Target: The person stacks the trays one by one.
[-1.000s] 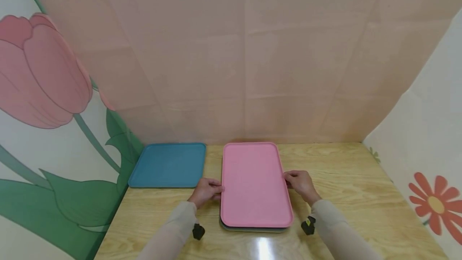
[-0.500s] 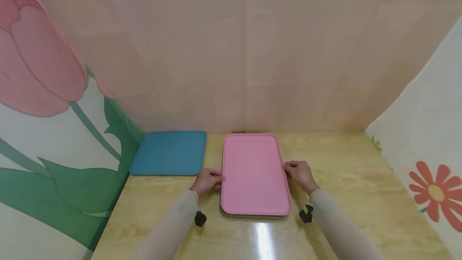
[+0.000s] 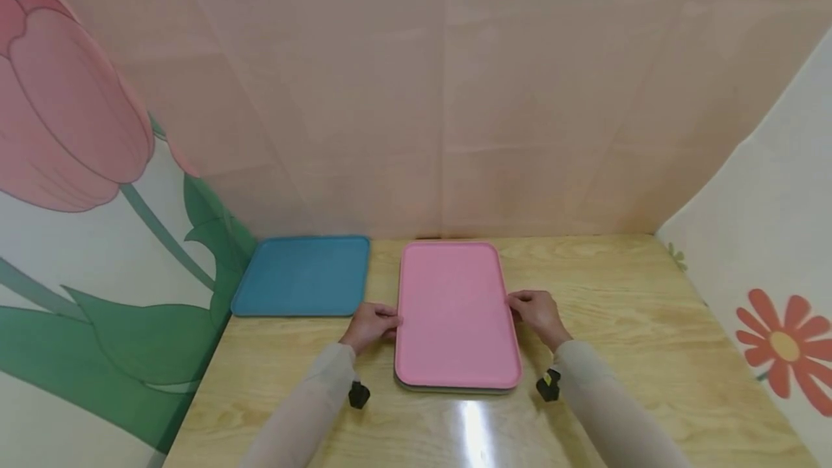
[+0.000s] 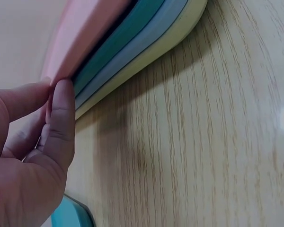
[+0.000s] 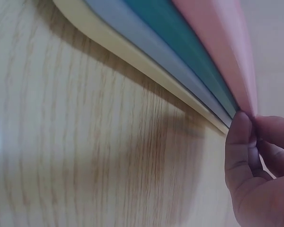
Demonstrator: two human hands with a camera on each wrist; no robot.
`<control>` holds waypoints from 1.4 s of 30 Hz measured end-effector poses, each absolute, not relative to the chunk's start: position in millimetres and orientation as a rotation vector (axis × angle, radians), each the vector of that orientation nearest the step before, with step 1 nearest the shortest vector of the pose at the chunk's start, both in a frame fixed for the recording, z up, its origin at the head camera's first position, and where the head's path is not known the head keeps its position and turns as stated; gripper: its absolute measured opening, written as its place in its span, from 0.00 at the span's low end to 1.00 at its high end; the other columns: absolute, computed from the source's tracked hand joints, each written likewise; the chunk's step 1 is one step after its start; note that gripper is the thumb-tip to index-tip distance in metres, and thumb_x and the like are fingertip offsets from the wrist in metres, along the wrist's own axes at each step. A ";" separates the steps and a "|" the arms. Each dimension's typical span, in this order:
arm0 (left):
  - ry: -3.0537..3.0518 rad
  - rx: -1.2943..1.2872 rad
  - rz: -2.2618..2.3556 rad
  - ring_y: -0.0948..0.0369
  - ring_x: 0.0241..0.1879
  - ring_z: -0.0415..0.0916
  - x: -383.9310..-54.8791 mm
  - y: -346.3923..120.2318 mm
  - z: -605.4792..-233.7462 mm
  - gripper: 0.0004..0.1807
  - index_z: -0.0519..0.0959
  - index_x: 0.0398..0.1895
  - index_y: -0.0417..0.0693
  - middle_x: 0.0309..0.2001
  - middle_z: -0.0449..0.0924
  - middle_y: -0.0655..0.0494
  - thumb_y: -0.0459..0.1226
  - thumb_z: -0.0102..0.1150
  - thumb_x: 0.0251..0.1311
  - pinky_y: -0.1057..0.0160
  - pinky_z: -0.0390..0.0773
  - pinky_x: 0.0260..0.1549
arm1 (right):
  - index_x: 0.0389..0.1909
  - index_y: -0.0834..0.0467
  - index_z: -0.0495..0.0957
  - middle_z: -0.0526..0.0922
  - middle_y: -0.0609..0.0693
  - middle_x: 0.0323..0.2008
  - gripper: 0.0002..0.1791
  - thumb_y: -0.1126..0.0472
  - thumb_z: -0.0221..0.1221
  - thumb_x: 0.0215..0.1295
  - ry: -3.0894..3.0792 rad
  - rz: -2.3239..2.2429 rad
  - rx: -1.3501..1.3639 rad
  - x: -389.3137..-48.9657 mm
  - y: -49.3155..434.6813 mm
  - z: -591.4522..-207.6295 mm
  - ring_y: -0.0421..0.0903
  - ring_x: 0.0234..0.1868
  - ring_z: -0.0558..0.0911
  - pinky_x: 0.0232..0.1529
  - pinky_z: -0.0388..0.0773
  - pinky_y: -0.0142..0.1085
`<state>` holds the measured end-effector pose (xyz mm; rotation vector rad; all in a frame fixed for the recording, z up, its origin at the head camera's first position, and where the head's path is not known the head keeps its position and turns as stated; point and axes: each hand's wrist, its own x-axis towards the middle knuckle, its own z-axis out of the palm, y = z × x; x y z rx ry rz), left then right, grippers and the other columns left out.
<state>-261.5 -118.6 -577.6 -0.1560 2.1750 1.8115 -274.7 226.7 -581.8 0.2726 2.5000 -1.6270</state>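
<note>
A pink tray [image 3: 458, 316] lies on top of a stack in the middle of the table, long side running away from me. Beneath it the wrist views show a teal tray [image 4: 118, 40], a grey-blue tray [image 4: 137, 45] and a pale yellow tray [image 4: 156, 51]. My left hand [image 3: 369, 325] pinches the pink tray's left edge between thumb and fingers. On the opposite edge my right hand [image 3: 538, 315] pinches it the same way. A narrow dark gap shows between the pink and teal trays in the left wrist view.
A blue tray [image 3: 302, 275] lies sideways at the table's back left, close to the left hand. Behind the wooden table [image 3: 604, 295] rises a beige wall covering [image 3: 442, 92]. Flower-printed panels [image 3: 786, 237] stand on both sides.
The head view has tilted, so the whole table sits higher in it. Both hands keep their pinch on the pink tray, which shows little or no movement on the stack.
</note>
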 end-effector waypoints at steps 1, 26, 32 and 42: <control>2.177 -0.165 1.810 0.59 0.28 0.84 -261.2 -119.1 -577.8 0.11 0.81 0.43 0.24 0.34 0.85 0.42 0.25 0.65 0.60 0.52 0.86 0.40 | 0.50 0.76 0.79 0.85 0.67 0.41 0.17 0.64 0.57 0.72 2.501 -1.630 0.276 -274.8 225.9 -582.7 0.45 0.32 0.85 0.39 0.86 0.44; 2.264 -0.101 1.796 0.49 0.33 0.86 -258.2 -134.2 -581.1 0.11 0.83 0.43 0.25 0.36 0.86 0.39 0.28 0.66 0.61 0.51 0.86 0.39 | 0.46 0.73 0.83 0.86 0.59 0.32 0.14 0.65 0.58 0.70 2.634 -1.557 0.274 -284.3 212.6 -576.9 0.46 0.29 0.84 0.31 0.85 0.38; 2.310 -0.148 1.790 0.46 0.38 0.85 -263.6 -158.0 -579.7 0.12 0.83 0.44 0.26 0.40 0.85 0.37 0.29 0.65 0.62 0.52 0.86 0.39 | 0.43 0.73 0.84 0.86 0.60 0.29 0.13 0.64 0.61 0.68 2.604 -1.656 0.183 -288.5 187.2 -566.1 0.46 0.28 0.85 0.29 0.85 0.36; 2.385 -0.384 1.770 0.45 0.40 0.84 -265.0 -211.0 -572.7 0.15 0.82 0.48 0.28 0.41 0.85 0.37 0.32 0.66 0.62 0.51 0.85 0.41 | 0.43 0.72 0.84 0.87 0.62 0.33 0.11 0.67 0.62 0.67 2.506 -1.710 0.038 -288.0 131.8 -557.8 0.48 0.31 0.86 0.33 0.86 0.39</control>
